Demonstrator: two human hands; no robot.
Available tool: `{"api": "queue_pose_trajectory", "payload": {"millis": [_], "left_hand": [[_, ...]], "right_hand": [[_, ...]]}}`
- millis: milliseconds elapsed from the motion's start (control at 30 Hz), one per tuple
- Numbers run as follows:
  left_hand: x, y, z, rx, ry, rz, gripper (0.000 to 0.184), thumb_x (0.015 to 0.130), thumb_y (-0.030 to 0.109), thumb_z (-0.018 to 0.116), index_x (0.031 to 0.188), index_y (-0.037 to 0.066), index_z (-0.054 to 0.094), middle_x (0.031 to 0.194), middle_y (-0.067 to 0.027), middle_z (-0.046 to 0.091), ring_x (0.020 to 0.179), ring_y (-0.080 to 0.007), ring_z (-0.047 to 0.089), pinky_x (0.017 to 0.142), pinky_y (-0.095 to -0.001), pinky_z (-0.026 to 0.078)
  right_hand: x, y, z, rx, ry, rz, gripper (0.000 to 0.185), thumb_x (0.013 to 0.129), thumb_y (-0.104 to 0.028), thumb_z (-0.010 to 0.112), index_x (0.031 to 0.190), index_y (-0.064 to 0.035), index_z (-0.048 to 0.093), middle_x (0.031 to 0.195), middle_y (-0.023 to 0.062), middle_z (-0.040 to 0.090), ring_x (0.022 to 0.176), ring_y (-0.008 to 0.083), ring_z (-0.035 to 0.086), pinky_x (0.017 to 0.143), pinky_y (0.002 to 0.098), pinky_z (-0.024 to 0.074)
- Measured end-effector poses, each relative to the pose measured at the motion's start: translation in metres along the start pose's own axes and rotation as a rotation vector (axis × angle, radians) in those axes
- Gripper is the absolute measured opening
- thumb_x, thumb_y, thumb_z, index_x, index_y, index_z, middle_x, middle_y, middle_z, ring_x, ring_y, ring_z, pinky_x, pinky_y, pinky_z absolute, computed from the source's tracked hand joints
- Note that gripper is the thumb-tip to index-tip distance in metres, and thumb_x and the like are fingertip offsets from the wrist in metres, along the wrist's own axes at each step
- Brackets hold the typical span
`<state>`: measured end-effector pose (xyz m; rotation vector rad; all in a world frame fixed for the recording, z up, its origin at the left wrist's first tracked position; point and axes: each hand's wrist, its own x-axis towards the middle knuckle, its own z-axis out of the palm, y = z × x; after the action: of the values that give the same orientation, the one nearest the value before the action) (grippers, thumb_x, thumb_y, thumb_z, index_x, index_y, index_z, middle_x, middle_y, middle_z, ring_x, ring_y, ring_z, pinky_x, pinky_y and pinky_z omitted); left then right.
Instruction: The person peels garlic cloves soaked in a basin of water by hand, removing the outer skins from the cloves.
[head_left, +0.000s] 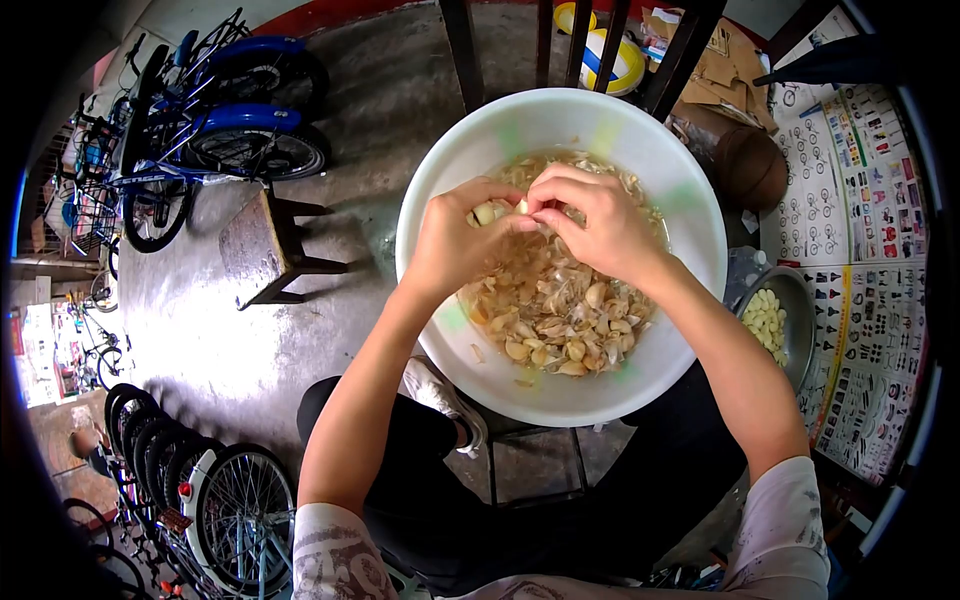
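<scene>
Over a large white plastic basin (690, 330), both my hands meet at a pale garlic clove (522, 206). My left hand (450, 240) is closed, with more whitish cloves (488, 212) tucked in its curled fingers. The thumb and fingertips of my right hand (605, 220) pinch at the same clove from the other side. Below them, unpeeled garlic cloves (573, 352) and loose papery skins lie in brownish water. To the right, a metal bowl (803, 325) holds peeled cloves (765, 322).
A wooden stool (250, 240) stands on the concrete floor at left. Blue bicycles (240, 120) are parked at upper left, with more bicycles (240, 510) at lower left. Dark bars (462, 50) rise behind the basin. A table covered with printed sheets (860, 300) is at right.
</scene>
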<state>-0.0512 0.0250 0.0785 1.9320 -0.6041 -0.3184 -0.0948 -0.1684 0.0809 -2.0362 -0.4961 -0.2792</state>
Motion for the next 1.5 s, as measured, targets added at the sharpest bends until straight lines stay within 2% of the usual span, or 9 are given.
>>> {"api": "queue_pose_trajectory", "payload": {"millis": [267, 633, 800, 1067, 1167, 1233, 1267, 1367, 1500], "left_hand": [[-0.002, -0.003, 0.001, -0.252, -0.010, -0.088, 0.031, 0.082, 0.016, 0.078, 0.104, -0.004, 0.071, 0.095, -0.0080, 0.070, 0.089, -0.0181, 0.063, 0.084, -0.0312, 0.049], [-0.007, -0.016, 0.011, -1.050, 0.165, -0.507, 0.030, 0.095, 0.020, 0.065, 0.115, -0.003, 0.062, 0.071, 0.0073, 0.046, 0.059, -0.0033, 0.036, 0.053, -0.0199, 0.030], [-0.004, -0.017, 0.010, -1.050, 0.280, -0.522, 0.026, 0.101, 0.020, 0.056, 0.117, -0.001, 0.058, 0.077, 0.0069, 0.043, 0.061, -0.0018, 0.034, 0.053, -0.0171, 0.029], [-0.004, -0.022, 0.012, -1.135, 0.342, -0.491, 0.030, 0.098, 0.025, 0.062, 0.114, -0.001, 0.061, 0.076, 0.0053, 0.045, 0.063, -0.0041, 0.034, 0.055, -0.0191, 0.030], [-0.003, -0.018, 0.012, -1.108, 0.329, -0.524, 0.024, 0.101, 0.023, 0.056, 0.113, 0.002, 0.060, 0.079, 0.0065, 0.042, 0.061, -0.0011, 0.033, 0.053, -0.0165, 0.029], [-0.004, -0.019, 0.013, -1.144, 0.254, -0.543, 0.022, 0.101, 0.023, 0.055, 0.110, 0.003, 0.061, 0.079, 0.0059, 0.043, 0.061, -0.0017, 0.033, 0.052, -0.0166, 0.030], [-0.004, -0.020, 0.016, -1.146, 0.253, -0.545, 0.022, 0.101, 0.023, 0.055, 0.110, 0.003, 0.061, 0.079, 0.0059, 0.043, 0.061, -0.0017, 0.033, 0.052, -0.0166, 0.030], [-0.007, -0.020, 0.022, -1.121, 0.222, -0.521, 0.026, 0.099, 0.024, 0.061, 0.113, 0.001, 0.062, 0.073, 0.0059, 0.045, 0.061, -0.0037, 0.036, 0.054, -0.0194, 0.029], [-0.010, -0.019, 0.027, -1.093, 0.192, -0.528, 0.026, 0.097, 0.022, 0.063, 0.113, 0.001, 0.063, 0.069, 0.0061, 0.045, 0.060, -0.0039, 0.036, 0.052, -0.0200, 0.029]], "right_hand": [[0.001, -0.004, 0.003, 0.022, 0.001, -0.008, 0.008, 0.088, 0.000, 0.060, 0.094, -0.0019, 0.055, 0.088, 0.0106, 0.060, 0.077, 0.0296, 0.062, 0.068, 0.0388, 0.0484], [-0.002, -0.004, 0.003, -0.014, -0.065, 0.003, 0.012, 0.088, 0.007, 0.056, 0.095, -0.0017, 0.052, 0.092, 0.0075, 0.056, 0.078, 0.0208, 0.057, 0.071, 0.0325, 0.0473], [-0.003, -0.001, 0.003, 0.542, -0.057, 0.421, 0.002, 0.096, -0.002, 0.052, 0.098, -0.0025, 0.052, 0.095, 0.0049, 0.060, 0.088, 0.0139, 0.065, 0.072, 0.0283, 0.0521], [0.003, 0.013, -0.016, 0.721, -0.137, 0.598, 0.003, 0.097, -0.007, 0.053, 0.098, -0.0035, 0.054, 0.101, 0.0054, 0.059, 0.088, 0.0118, 0.063, 0.073, 0.0263, 0.0513], [-0.004, 0.022, -0.015, 0.068, -0.205, 0.547, 0.009, 0.092, -0.002, 0.059, 0.101, -0.0032, 0.057, 0.099, 0.0058, 0.058, 0.087, 0.0123, 0.063, 0.071, 0.0268, 0.0520], [-0.015, 0.015, -0.008, -0.712, -0.170, 0.197, 0.024, 0.084, -0.006, 0.069, 0.107, -0.0048, 0.060, 0.101, 0.0086, 0.059, 0.081, 0.0185, 0.065, 0.069, 0.0291, 0.0530], [-0.017, 0.011, -0.004, -0.714, -0.171, 0.199, 0.024, 0.084, -0.006, 0.069, 0.107, -0.0048, 0.060, 0.101, 0.0086, 0.059, 0.081, 0.0185, 0.065, 0.069, 0.0291, 0.0530], [-0.004, -0.019, 0.007, 0.002, 0.023, 0.250, 0.030, 0.080, -0.004, 0.075, 0.107, -0.0039, 0.064, 0.101, 0.0087, 0.060, 0.080, 0.0186, 0.068, 0.068, 0.0324, 0.0552], [-0.007, -0.008, 0.022, 0.067, 0.130, 0.156, 0.020, 0.080, -0.003, 0.074, 0.099, -0.0009, 0.068, 0.088, 0.0089, 0.067, 0.071, 0.0192, 0.069, 0.065, 0.0292, 0.0549]]}}
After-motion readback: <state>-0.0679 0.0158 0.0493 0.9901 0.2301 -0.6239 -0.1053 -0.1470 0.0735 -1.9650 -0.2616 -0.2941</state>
